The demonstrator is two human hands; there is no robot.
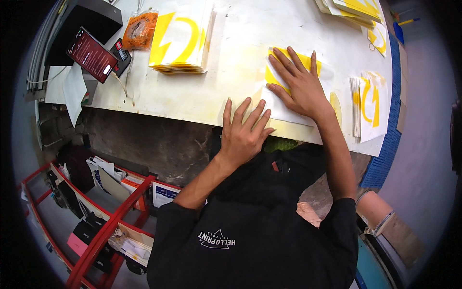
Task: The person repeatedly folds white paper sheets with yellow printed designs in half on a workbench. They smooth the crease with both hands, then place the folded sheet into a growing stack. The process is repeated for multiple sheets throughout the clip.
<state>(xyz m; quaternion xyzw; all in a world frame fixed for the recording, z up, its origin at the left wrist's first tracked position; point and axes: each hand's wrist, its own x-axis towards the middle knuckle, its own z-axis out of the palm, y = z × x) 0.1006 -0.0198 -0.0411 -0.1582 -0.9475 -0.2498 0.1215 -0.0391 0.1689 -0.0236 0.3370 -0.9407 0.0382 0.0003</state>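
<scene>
The right hand (pixel 299 82) is stretched farther forward than the left hand (pixel 242 137); both are turned palm down, with fingers (pixel 255 114) parted.

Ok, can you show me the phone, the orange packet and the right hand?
Phone (pixel 92 55): head view, middle of its screen.
Orange packet (pixel 139 32): head view, middle of its front.
Right hand (pixel 304 87): head view, back of the hand.

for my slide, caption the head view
Right hand spread over yellow and white paper, left hand at edge of white table.
</scene>
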